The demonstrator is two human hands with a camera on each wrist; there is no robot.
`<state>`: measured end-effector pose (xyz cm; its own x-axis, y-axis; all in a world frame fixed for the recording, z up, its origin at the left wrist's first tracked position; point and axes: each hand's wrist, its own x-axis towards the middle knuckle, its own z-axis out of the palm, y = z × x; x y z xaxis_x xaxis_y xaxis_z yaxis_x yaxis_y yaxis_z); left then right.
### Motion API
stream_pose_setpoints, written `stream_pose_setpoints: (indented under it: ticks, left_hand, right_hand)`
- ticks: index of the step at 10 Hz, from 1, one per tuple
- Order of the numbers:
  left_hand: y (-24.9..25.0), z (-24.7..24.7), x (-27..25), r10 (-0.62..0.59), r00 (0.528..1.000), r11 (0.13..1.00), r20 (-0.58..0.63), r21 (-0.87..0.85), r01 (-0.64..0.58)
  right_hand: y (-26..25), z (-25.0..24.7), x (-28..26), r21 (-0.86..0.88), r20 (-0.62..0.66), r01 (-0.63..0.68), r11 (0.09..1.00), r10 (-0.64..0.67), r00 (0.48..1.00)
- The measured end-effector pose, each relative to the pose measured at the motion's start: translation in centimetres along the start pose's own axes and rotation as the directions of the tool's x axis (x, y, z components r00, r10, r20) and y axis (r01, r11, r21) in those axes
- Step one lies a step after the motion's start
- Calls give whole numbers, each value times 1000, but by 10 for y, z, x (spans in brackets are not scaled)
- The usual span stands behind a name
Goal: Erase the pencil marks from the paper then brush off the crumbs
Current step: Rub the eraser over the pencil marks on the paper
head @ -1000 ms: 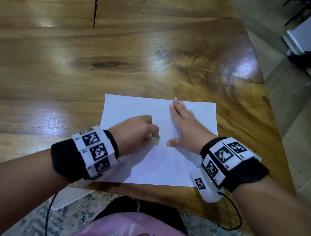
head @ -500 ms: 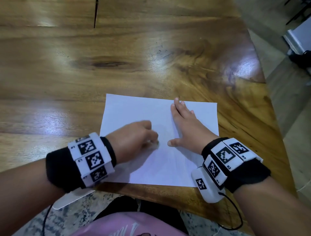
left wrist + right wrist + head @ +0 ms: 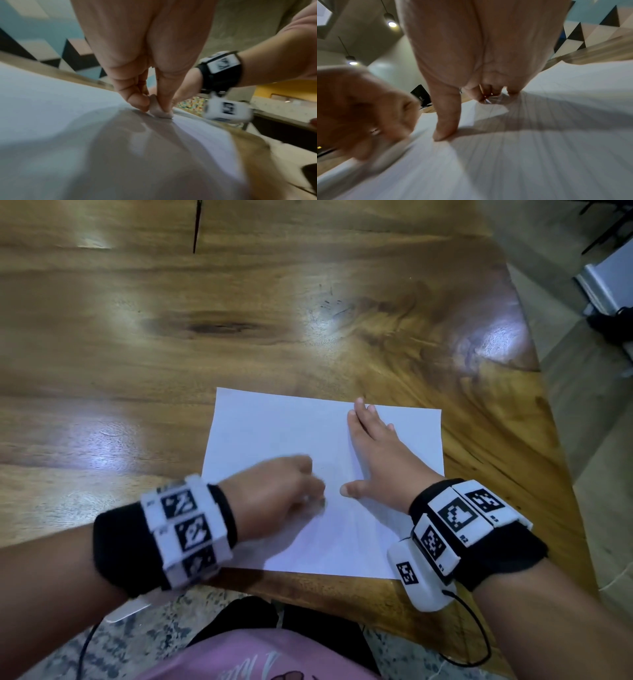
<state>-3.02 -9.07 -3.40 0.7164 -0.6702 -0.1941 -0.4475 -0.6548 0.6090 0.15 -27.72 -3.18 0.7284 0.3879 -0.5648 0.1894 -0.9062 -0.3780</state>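
Note:
A white sheet of paper lies on the wooden table near its front edge. My left hand is curled over the sheet's lower middle and pinches a small pale eraser between thumb and fingers, its end pressed on the paper. The hand is blurred with motion. My right hand lies flat on the right half of the sheet, fingers straight and thumb spread, pressing it down. The thumb and fingertips touch the paper in the right wrist view. No pencil marks or crumbs show clearly.
The table's front edge runs just below the sheet and its right edge slants close to my right wrist. A dark crack marks the far tabletop. White furniture stands on the floor at the far right.
My left hand has rubbed back and forth with the eraser, sliding slightly left and toward me. The eraser, seen a second ago, is now hidden under the fingers in the head view. The right hand stays put.

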Motion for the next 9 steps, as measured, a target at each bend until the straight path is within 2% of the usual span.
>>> stream_pose_setpoints:
  ticks: [1, 2, 3, 4, 5, 6, 7, 8, 9]
  left_hand:
    - [12, 16, -25, 60, 988, 998, 139, -32, -56]
    - [7, 10, -16, 24, 988, 998, 155, -64, -15]
    - [-4, -7, 12, -32, 999, 999, 16, -20, 33]
    - [-11, -15, 18, -81, 995, 997, -58, 8, 82]
    - [5, 0, -6, -8, 1000, 1000, 13, 0, 8]
    - [16, 13, -21, -3, 990, 999, 140, -33, 8]
    - [10, 4, -9, -27, 992, 998, 120, -60, 34]
    - [-2, -8, 8, -90, 996, 994, 5, -54, 91]
    - [-8, -10, 10, -138, 990, 989, -15, -46, 137]
  right_hand:
    - [0, 0, 1, -7, 5, -2, 1000, 2, 1000]
    - [0, -1, 0, -7, 3, -3, 1000, 3, 1000]
    - [-1, -1, -1, 0, 2, -6, 1000, 6, 1000]
    - [-2, 0, -1, 5, 2, -4, 1000, 4, 1000]
    - [0, 0, -1, 8, 2, -1, 1000, 1, 1000]
    - [0, 0, 0, 7, -2, 4, 1000, -4, 1000]
    - [0, 1, 1, -7, -7, 6, 1000, -6, 1000]
    - [2, 1, 1, -14, -21, 15, 1000, -15, 1000]
    - [4, 1, -1, -86, -18, -11, 996, 9, 1000]
